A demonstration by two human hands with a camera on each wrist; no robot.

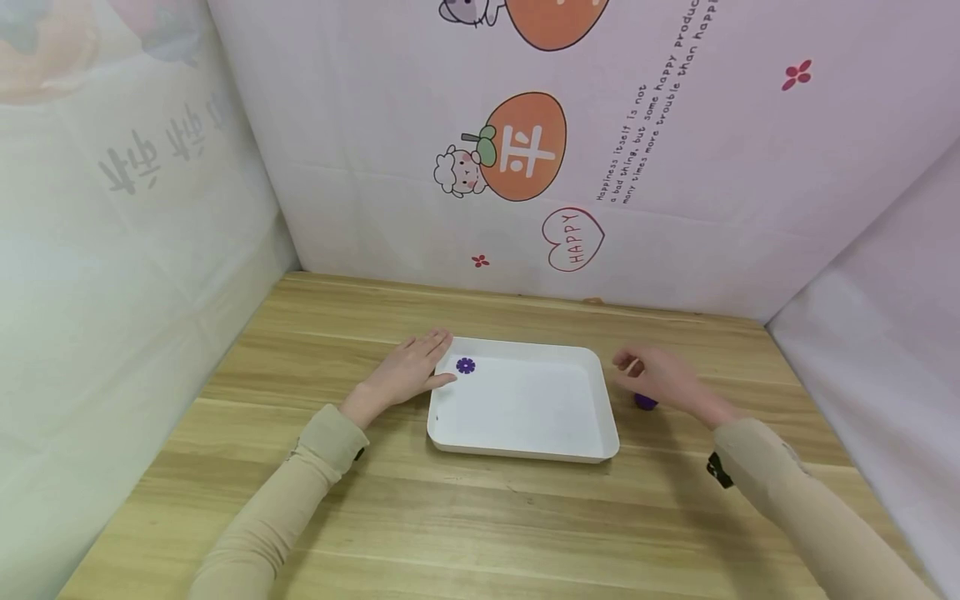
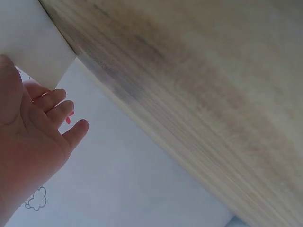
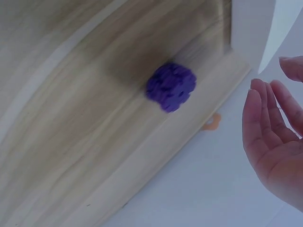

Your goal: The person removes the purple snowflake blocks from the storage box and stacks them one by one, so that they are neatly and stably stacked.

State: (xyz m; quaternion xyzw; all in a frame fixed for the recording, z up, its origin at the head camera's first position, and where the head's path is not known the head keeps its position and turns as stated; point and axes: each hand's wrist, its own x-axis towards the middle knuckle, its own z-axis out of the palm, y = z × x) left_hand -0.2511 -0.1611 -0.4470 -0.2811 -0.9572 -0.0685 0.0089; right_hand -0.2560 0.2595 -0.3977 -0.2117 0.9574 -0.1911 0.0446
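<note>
A white rectangular tray (image 1: 525,400) lies on the wooden table with a single purple snowflake disc (image 1: 466,366) in its far left corner. My left hand (image 1: 408,367) rests on the tray's left rim, fingers straight and thumb reaching over the edge. To the right of the tray, my right hand (image 1: 656,375) hovers with loosely bent fingers and holds nothing. Partly hidden beneath it in the head view is a purple stack of snowflake discs (image 1: 645,402). The right wrist view shows that stack (image 3: 171,87) standing on the table, apart from the fingers (image 3: 253,113).
The wooden table (image 1: 480,517) meets a printed white cloth wall (image 1: 375,167) at the back. More white cloth hangs at the left (image 1: 135,250) and right (image 1: 862,333). A small orange mark (image 1: 592,301) shows at the table's far edge.
</note>
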